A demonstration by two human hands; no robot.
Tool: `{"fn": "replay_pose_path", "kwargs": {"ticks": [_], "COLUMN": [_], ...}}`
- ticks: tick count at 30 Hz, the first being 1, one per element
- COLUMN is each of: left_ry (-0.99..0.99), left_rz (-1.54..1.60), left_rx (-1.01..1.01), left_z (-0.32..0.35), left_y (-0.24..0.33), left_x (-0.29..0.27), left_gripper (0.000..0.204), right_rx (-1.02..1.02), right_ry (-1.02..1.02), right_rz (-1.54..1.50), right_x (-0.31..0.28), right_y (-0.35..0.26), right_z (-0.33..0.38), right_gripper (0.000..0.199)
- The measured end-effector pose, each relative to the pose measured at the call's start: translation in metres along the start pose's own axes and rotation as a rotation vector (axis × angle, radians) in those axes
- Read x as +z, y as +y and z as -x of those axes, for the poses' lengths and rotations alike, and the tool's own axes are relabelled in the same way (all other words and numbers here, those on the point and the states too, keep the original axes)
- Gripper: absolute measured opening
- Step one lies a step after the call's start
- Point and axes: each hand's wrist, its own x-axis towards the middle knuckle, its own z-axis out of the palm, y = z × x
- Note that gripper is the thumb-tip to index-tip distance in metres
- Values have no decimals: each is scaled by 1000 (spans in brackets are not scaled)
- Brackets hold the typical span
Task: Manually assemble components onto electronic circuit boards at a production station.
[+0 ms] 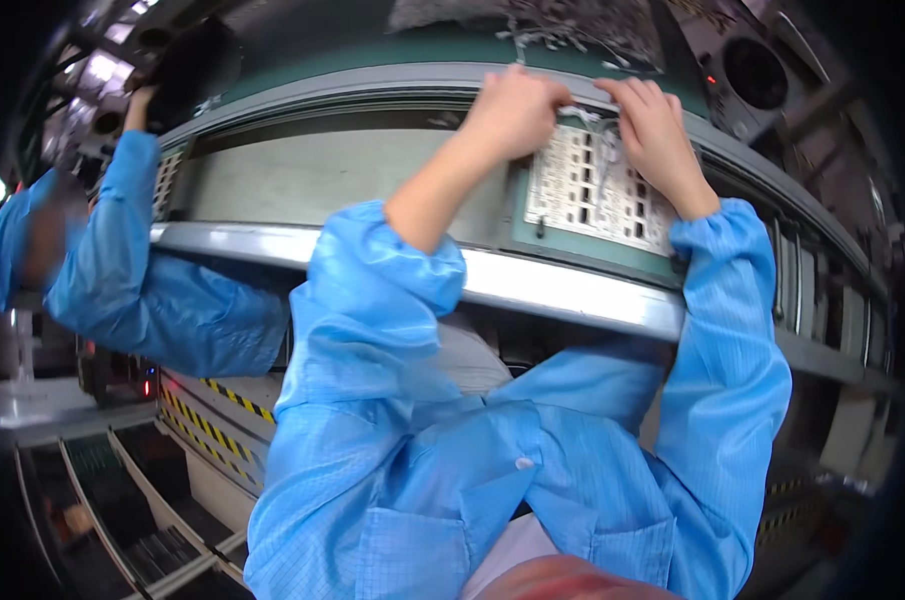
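Observation:
A pale circuit panel point(562, 185) with rows of dark rectangular slots lies on a green carrier board point(582, 245) in front of me. My left hand point(512, 112) is at the panel's far left corner, its fingers bent together and closed; what they pinch is too small and blurred to make out. Over the far right part of the panel is my right hand point(657, 135), fingers curved and somewhat apart, with nothing visible in them. Between both hands, some thin white strands or wires point(584, 115) show at the panel's far edge.
The carrier sits on a conveyor point(342, 175) with a shiny metal front rail point(572, 295). Beyond is a green surface point(342, 70) with a clear bag of white parts point(572, 25). A round fan-like device point(754, 75) stands far right. At left, a co-worker in a blue sleeve point(122, 225) reaches forward.

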Motion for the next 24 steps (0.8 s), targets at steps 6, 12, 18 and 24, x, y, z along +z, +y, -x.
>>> {"fn": "replay_pose_path", "kwargs": {"ticks": [6, 12, 18, 24], "left_ry": [-43, -13, 80, 169], "left_rz": [24, 27, 98, 344], "left_rx": [-53, -7, -43, -229], "left_z": [1, 3, 0, -4], "left_y": [10, 8, -8, -24], "left_x": [-4, -3, -8, -36], "left_gripper": [33, 32, 19, 17], "right_rx": [67, 29, 26, 93], "right_ry": [21, 0, -28, 32], "right_rz": [17, 37, 72, -72], "right_x": [-10, -5, -10, -35], "right_y": [15, 12, 19, -8], "right_z": [8, 8, 8, 0], "right_gripper": [37, 38, 36, 25]}}
